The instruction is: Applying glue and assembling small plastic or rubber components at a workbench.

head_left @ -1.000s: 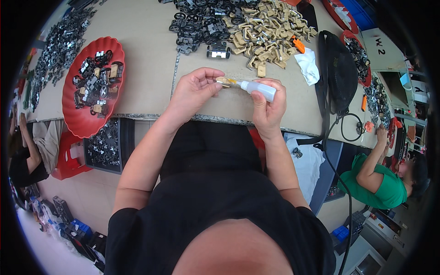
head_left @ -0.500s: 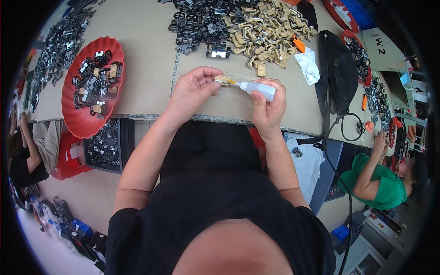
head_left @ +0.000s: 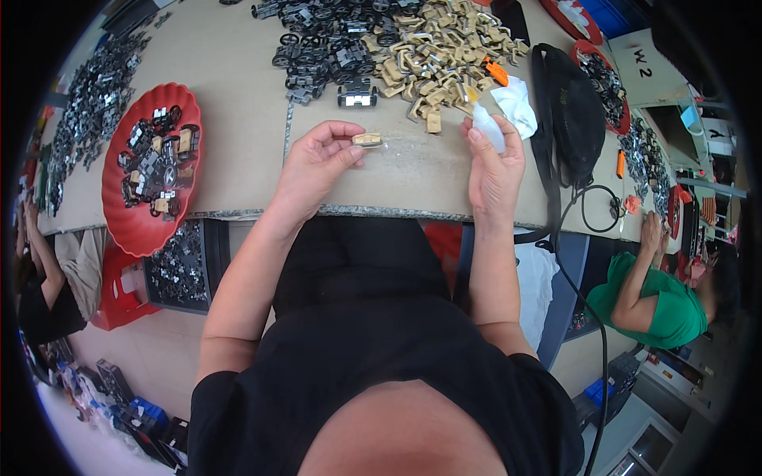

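Between the thumb and fingers of my left hand [head_left: 321,163] is a small tan plastic part [head_left: 367,140], held just above the table. My right hand [head_left: 496,166] grips a white squeeze bottle [head_left: 487,128] with a yellowish nozzle tip, which points up and away from the tan part. Beyond my hands lies a heap of similar tan parts [head_left: 444,47]. Left of that heap are piled black toy-car chassis [head_left: 333,55] with wheels. One chassis [head_left: 357,96] stands apart at the near side of the pile.
At the left a red scalloped tray [head_left: 190,111] holds assembled pieces. An orange tool [head_left: 497,71], a white tissue [head_left: 514,103] and a black bag [head_left: 573,119] lie to the right. A black cable [head_left: 583,297] hangs off the table. Two people work at the sides, one in green [head_left: 647,297].
My right hand has moved right with the squeeze bottle, whose nozzle has left the tan part and now tips upward. My left hand still holds the part, slightly farther left.
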Demonstrator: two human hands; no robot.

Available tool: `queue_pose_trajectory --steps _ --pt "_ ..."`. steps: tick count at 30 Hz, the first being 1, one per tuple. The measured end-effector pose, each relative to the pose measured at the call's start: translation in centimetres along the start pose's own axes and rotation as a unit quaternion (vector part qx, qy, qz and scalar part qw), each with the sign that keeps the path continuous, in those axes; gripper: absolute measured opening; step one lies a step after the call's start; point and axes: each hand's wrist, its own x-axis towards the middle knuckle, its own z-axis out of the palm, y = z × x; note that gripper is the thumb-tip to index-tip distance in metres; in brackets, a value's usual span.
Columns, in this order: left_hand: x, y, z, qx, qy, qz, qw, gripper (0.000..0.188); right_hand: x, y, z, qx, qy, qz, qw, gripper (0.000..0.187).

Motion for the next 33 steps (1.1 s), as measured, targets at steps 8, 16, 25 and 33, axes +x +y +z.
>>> queue_pose_trajectory --steps 8,16,25,33 --pt "0.2 -0.2 1.2 -0.033 -0.018 0.0 0.999 0.024 0.9 0.5 -2.3 -0.143 0.011 -0.026 0.989 0.04" --pt "-0.1 0.5 2.8 -0.022 -0.041 0.023 0.999 0.022 -3.7 -0.9 -0.2 -0.181 -0.061 -0.035 0.981 0.031" --pt "0.1 0.3 3.3 0.014 -0.077 0.041 0.996 0.02 -4.1 1.6 1.9 0.214 -0.217 0.289 0.908 0.042" --pt "1.0 1.1 2.5 0.212 -0.063 0.16 0.962 0.025 -3.5 3.0 1.1 0.298 -0.224 0.307 0.876 0.041"
